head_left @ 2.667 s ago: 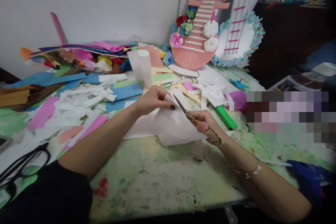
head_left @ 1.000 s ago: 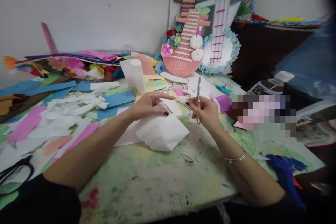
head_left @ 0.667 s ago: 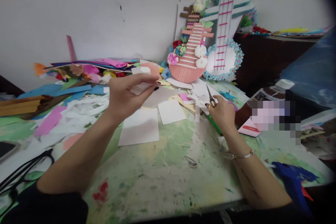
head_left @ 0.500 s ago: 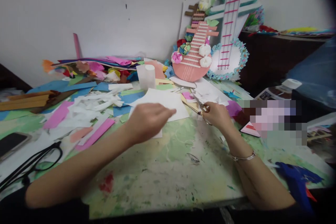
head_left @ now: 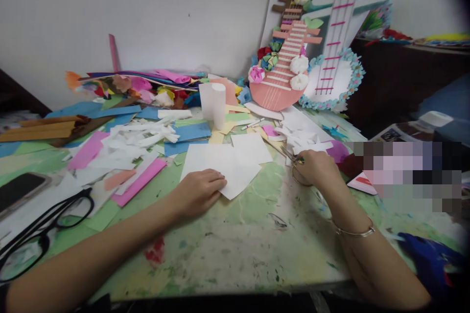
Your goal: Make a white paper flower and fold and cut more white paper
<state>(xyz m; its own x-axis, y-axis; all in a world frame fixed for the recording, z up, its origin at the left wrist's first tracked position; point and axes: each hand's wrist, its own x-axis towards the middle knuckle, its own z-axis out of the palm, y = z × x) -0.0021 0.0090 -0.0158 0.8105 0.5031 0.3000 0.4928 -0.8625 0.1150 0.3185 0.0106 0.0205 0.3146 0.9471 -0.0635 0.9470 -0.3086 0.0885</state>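
My left hand (head_left: 200, 190) rests on the near edge of a white paper sheet (head_left: 223, 162) lying flat on the paint-stained table (head_left: 235, 239), fingers curled down onto the paper. My right hand (head_left: 316, 167) is closed on small gold-handled scissors (head_left: 293, 160), whose blades point left and away, low over the table beside white paper scraps (head_left: 306, 144). A second white square (head_left: 251, 146) lies just beyond the sheet.
Black glasses (head_left: 40, 232) and a phone (head_left: 20, 188) lie at the near left. Coloured paper strips and scraps (head_left: 121, 132) cover the left and back. A white paper roll (head_left: 217, 100) stands mid-back; paper guitar crafts (head_left: 290, 68) lean on the wall.
The white paper, earlier being cut and then lifted by my left hand, now lies flat with that hand on it. My right hand has lowered the scissors toward the table.
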